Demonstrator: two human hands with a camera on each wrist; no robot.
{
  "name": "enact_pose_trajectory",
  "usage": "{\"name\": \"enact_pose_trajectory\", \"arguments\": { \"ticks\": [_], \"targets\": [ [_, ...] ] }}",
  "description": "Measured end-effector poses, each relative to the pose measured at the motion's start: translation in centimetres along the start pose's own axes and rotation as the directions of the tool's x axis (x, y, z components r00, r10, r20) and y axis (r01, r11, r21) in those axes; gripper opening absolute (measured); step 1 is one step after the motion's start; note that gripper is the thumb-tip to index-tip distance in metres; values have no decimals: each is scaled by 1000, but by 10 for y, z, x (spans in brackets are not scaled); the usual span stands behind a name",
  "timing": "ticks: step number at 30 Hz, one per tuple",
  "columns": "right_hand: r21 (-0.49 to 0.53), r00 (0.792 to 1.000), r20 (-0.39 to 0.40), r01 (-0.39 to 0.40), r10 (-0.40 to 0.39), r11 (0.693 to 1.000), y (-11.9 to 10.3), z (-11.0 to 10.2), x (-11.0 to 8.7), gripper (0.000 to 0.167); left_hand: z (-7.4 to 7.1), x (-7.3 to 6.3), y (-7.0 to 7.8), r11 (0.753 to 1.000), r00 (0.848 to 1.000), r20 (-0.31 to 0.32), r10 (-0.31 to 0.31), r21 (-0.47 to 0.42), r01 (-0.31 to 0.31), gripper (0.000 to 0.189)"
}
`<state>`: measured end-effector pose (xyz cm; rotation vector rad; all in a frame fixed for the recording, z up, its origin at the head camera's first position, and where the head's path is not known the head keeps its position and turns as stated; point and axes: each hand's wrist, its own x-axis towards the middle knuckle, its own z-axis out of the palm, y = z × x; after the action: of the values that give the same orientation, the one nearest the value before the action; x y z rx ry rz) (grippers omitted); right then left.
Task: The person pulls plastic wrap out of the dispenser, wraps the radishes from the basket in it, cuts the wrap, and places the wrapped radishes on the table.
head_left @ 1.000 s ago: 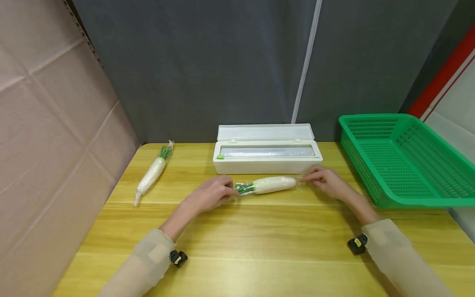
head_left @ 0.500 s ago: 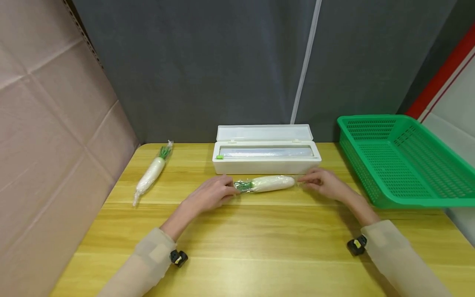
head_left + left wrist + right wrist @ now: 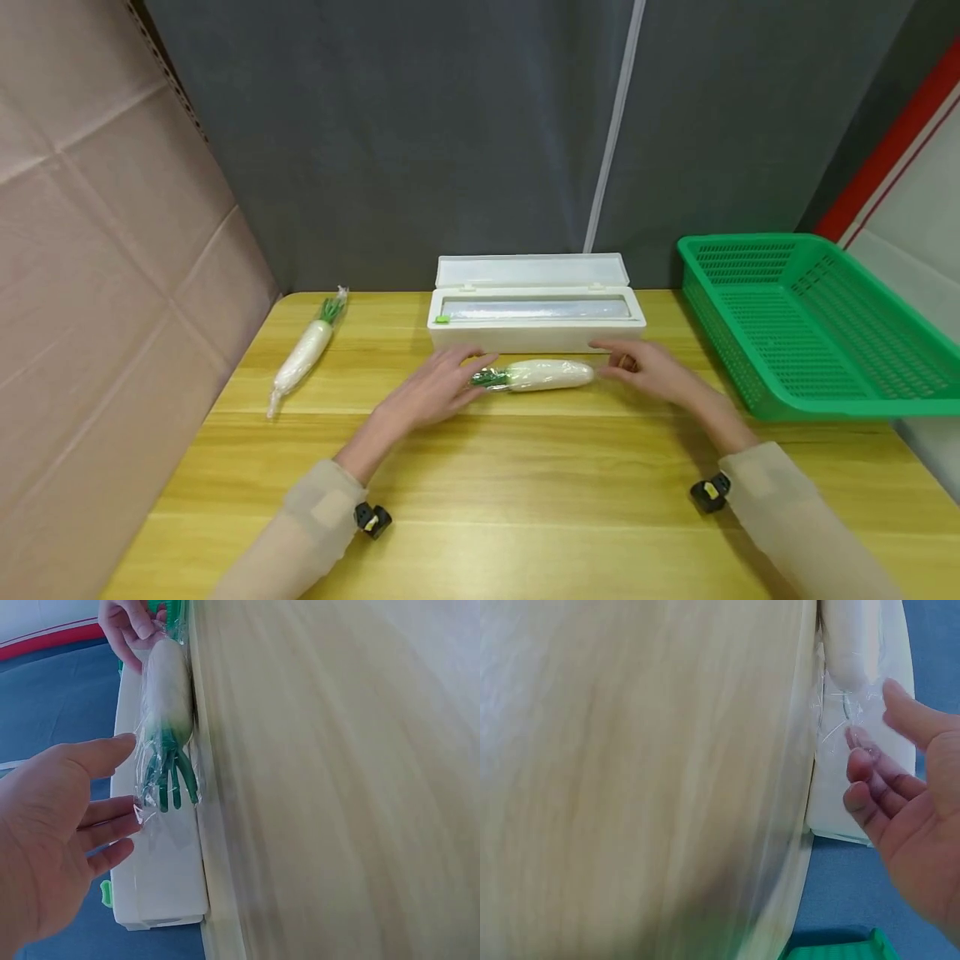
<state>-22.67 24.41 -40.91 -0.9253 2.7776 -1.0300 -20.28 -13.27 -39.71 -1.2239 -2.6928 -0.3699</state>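
Note:
A white radish point(image 3: 551, 375) with green leaves lies lengthwise on the table in clear plastic film, just in front of a white cling film box point(image 3: 536, 335). My left hand point(image 3: 438, 385) is at its leafy end, thumb and fingers spread apart beside the film; the left wrist view shows the fingertips point(image 3: 124, 829) close to the loose wrap, perhaps touching it. At the tapered end, my right hand point(image 3: 651, 371) has its thumb apart from loosely bent fingers. In the right wrist view, loose film point(image 3: 840, 712) lies near those fingertips; contact is hard to tell.
A second film-wrapped radish point(image 3: 303, 358) lies at the table's left. The box's lid point(image 3: 532, 271) is raised, and a green slider point(image 3: 442, 319) sits at its left. A green plastic basket point(image 3: 772, 392) stands at the right. A grey partition point(image 3: 420, 150) rises behind the table.
Both hands have loosened from the film at the radish's ends, and their fingers have spread. The wrapped radish has stayed nearly in place.

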Motion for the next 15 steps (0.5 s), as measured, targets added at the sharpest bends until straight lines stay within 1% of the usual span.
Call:
{"name": "enact_pose_trajectory", "arguments": {
  "ticks": [3,6,8,10,13,15],
  "targets": [
    [-2,1000,28,3,-3,1000,2,4,2,48,3,1,0,999,998,33,-49,-5,49,55],
    [-1,999,44,8,-8,1000,4,6,3,45,5,1,-2,997,995,56,-77,2,77,55],
    [-21,999,46,8,-7,1000,3,7,3,38,6,2,-4,997,995,60,-82,2,82,51],
    [-50,999,45,-9,11,999,3,8,3,30,8,2,-7,996,995,60,-84,-7,84,48],
    [-94,999,16,-36,38,995,1,9,1,19,10,1,-10,995,994,52,-92,-29,94,44],
    [-110,999,-10,-47,47,993,0,10,0,14,12,1,-12,994,994,50,-99,-41,101,45]
  ]
}}
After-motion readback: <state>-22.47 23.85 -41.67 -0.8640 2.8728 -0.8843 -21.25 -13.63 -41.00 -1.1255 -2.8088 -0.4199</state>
